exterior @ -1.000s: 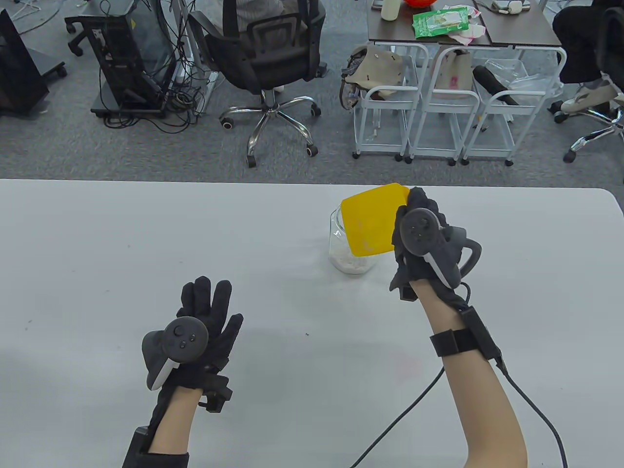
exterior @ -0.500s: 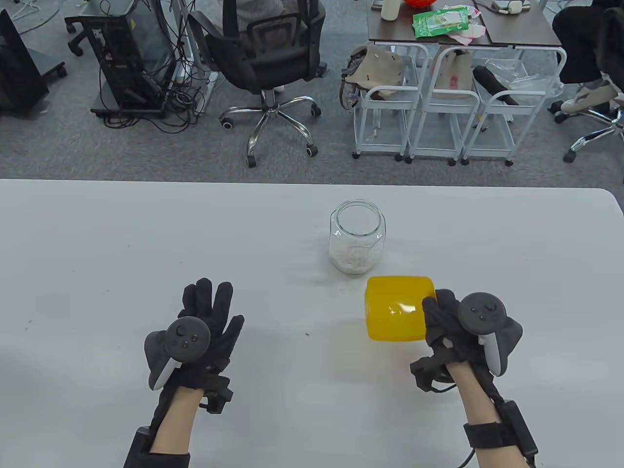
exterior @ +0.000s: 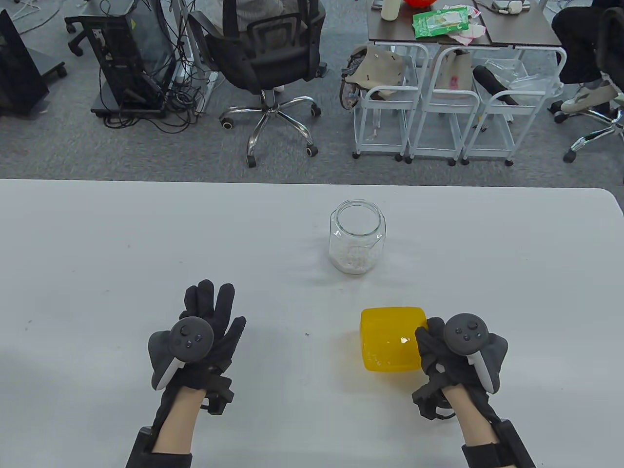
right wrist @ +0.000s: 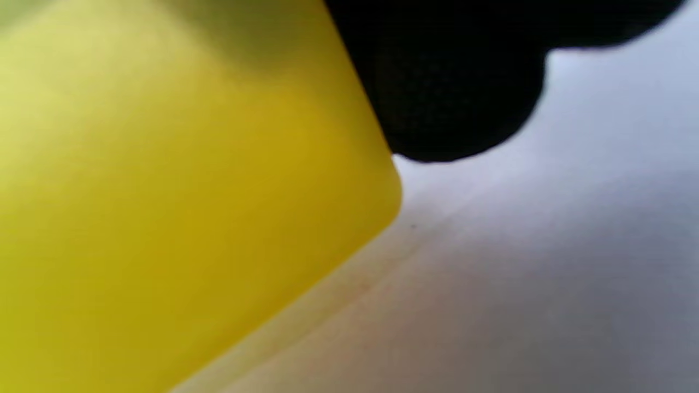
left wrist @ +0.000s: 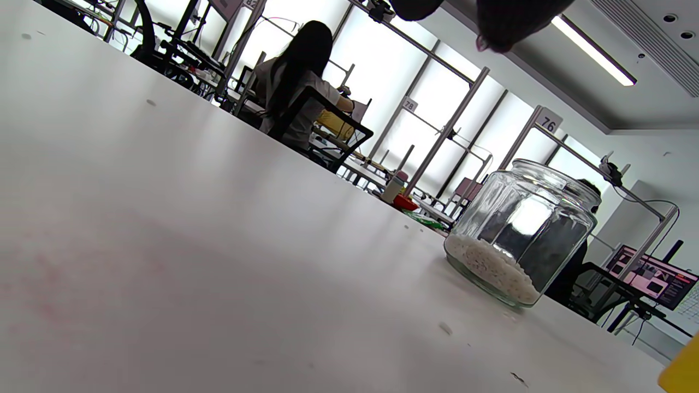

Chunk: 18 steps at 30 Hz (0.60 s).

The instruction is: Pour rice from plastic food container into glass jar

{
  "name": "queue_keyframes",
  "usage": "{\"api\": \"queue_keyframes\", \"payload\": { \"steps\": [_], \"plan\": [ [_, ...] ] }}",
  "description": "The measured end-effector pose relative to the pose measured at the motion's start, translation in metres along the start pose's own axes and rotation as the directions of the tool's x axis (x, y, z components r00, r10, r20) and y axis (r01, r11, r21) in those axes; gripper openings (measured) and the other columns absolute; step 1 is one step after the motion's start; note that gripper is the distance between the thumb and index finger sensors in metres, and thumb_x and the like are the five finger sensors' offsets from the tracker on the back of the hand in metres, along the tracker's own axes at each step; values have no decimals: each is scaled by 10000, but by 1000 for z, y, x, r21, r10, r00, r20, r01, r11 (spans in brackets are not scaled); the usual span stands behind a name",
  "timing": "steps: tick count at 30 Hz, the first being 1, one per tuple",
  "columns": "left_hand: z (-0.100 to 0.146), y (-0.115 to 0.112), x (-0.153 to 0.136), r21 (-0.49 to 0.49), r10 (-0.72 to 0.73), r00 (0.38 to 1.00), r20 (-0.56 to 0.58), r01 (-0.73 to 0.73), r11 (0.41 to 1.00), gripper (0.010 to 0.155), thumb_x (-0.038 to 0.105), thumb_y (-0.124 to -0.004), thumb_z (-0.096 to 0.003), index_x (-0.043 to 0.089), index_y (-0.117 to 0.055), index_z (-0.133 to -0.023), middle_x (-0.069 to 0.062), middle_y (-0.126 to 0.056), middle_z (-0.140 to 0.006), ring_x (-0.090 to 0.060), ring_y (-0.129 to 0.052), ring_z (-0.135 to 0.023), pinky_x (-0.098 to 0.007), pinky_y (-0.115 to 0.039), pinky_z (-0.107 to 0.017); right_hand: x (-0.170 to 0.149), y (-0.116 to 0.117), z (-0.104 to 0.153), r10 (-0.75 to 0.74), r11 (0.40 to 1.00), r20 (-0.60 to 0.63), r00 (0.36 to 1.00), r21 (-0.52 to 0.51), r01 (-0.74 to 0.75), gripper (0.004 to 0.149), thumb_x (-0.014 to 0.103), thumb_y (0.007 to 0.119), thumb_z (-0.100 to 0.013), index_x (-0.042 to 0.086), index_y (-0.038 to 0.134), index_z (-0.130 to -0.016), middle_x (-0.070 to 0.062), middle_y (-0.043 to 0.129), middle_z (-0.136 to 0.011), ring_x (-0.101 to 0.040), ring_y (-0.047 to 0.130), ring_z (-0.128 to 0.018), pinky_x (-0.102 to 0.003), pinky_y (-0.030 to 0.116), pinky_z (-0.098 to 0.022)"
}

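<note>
A glass jar [exterior: 358, 236] stands open and upright at mid table with a layer of white rice at its bottom; the left wrist view shows it too [left wrist: 519, 232]. A yellow plastic food container [exterior: 391, 346] sits near the front right, and my right hand [exterior: 441, 353] holds its right side. It fills the right wrist view [right wrist: 180, 207] with a dark fingertip [right wrist: 448, 93] against it. No rice shows in it. My left hand [exterior: 209, 317] lies flat on the table at the front left, fingers spread, holding nothing.
The white table [exterior: 122, 253] ends at its far edge, with office chairs [exterior: 263, 53], white carts [exterior: 438, 112] and computer gear on the floor beyond. A few loose rice grains lie on the table near the jar [left wrist: 445, 327].
My right hand brought the yellow container from its tilt over the jar's mouth down toward me to the table's front right. My left hand barely moved.
</note>
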<state>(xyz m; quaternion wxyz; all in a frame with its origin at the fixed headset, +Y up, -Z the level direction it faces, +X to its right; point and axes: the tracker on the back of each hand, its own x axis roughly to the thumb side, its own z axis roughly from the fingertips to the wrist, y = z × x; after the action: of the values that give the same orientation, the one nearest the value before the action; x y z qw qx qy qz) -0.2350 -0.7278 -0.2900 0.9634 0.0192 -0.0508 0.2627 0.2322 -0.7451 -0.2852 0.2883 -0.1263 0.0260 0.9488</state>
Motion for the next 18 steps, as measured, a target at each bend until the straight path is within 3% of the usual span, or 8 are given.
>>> {"api": "queue_keyframes", "payload": {
  "steps": [13, 18],
  "plan": [
    [0, -1, 2, -5, -3, 1000, 6, 3, 1000, 689, 562, -542, -570, 320, -345, -1184, -156, -160, -1252, -451, -140, -1117, -702, -346, -751, -6, 9, -4, -15, 997, -34, 999, 73, 17, 504, 346, 714, -574, -16, 773, -919, -258, 907, -694, -378, 1000, -355, -441, 824, -240],
    [0, 2, 3, 5, 0, 1000, 14, 0, 1000, 690, 562, -541, -571, 319, -342, -1185, -158, -158, -1252, -450, -139, -1117, -703, -344, -750, -7, -11, -1, -58, 997, 5, 998, -43, 58, 578, 413, 685, -582, 22, 706, -1006, -288, 841, -864, -452, 974, -552, -504, 814, -359]
  ]
}}
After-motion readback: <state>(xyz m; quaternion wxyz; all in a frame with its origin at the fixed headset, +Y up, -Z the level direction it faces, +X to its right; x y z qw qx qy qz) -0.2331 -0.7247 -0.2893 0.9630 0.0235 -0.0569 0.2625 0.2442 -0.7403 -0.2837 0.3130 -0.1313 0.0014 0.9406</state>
